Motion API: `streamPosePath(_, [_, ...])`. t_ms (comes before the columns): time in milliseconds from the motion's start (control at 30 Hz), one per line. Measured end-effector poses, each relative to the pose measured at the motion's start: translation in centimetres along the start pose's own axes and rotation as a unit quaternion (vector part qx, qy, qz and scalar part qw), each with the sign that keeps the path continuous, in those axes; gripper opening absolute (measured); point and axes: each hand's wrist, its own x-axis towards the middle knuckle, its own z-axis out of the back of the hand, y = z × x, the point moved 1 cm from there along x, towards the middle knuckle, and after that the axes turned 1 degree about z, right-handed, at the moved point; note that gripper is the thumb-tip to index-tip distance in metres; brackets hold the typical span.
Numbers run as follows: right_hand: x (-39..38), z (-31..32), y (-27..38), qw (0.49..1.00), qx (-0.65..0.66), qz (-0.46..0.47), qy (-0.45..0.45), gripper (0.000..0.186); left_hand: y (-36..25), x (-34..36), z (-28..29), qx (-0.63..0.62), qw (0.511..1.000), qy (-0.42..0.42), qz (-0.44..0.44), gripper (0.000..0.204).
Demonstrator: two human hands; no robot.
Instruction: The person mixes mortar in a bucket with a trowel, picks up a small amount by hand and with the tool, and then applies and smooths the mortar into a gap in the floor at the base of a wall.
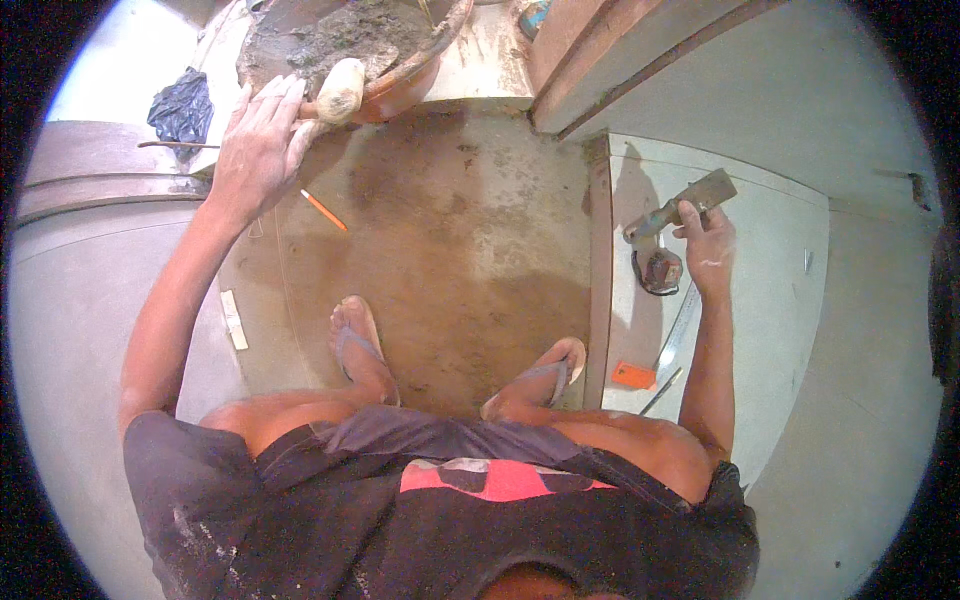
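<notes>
My left hand [258,150] lies at the near rim of a brown basin [405,92], its fingers stretched out. Inside the basin is wet grey mortar [330,40]. A mallet [341,90] with a pale rounded head rests by that rim; its wooden handle runs under my left hand, between thumb and fingers. On the right, my right hand [708,245] grips a margin trowel [713,188] with a flat rectangular blade, near where blade meets handle. The trowel is above a pale panel [770,240]. Beside its handle end sits a dark, roundish object [660,270] I cannot identify.
On the pale panel are a metal ruler [679,328], an orange box [633,375] and a dark thin stick [662,391]. An orange pencil [324,210] and a whitish strip [233,320] lie lower down. A black plastic bag [182,108] is left of the basin. Wooden framing [600,55] rises at upper right.
</notes>
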Motion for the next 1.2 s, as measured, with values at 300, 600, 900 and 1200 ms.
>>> streamPosePath(300, [-0.3,-1.1,0.8,0.999,-0.003,0.004,-0.038,0.030,-2.7,-2.9,2.1,-0.065,0.997,-0.048,-0.001,0.067])
streamPosePath(600, [-1.6,-6.7,0.3,0.960,-0.177,0.214,0.028,0.018,-7.5,-3.5,1.5,-0.206,0.974,-0.021,-0.088,0.061])
streamPosePath(900, [2.3,-13.4,3.2,0.845,-0.227,0.469,0.118,0.021,-25.9,3.8,-14.5,-0.479,0.869,0.074,-0.103,0.056])
streamPosePath(1200, [5.4,-19.5,4.2,0.820,-0.331,0.449,0.127,0.012,-41.2,9.0,-21.3,-0.667,0.731,0.008,0.141,0.050])
